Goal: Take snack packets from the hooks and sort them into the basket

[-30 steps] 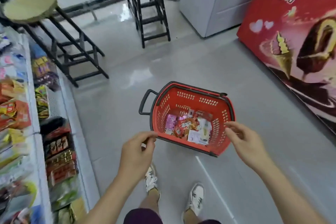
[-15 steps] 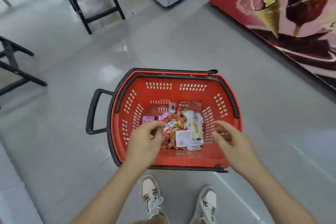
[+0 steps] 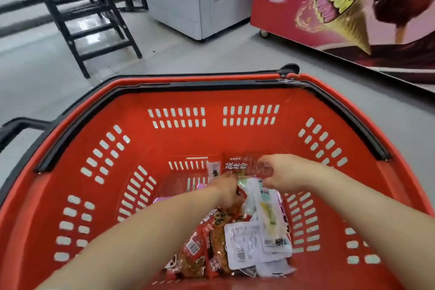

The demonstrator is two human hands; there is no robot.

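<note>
Both my arms reach down into the red basket [image 3: 211,141]. My left grip [image 3: 224,187] and my right grip [image 3: 280,173] are close together, low in the middle of it. The left one is at 9 o'clock from the right one.

The snack packets [image 3: 235,242] lie in a heap on the basket floor, from the middle down to 6 o'clock. A red packet [image 3: 237,165] with writing on it lies at 12 o'clock of the heap, just in front of my grips. A white packet [image 3: 266,209] lies right under my right wrist.

I think I am sorting now. To do it well, I should take one packet at a time and pinch it by its edge. I should put like with like, reds on one side and whites on the other. I should lay them flat so they do not slide back into a heap.

I see my grips only from the back, and they are blurry. I cannot tell if the fingers are holding a packet or just touching one. My arms hide part of the heap. The near basket wall at 6 o'clock is cut off. No hooks can be seen from here.
</note>
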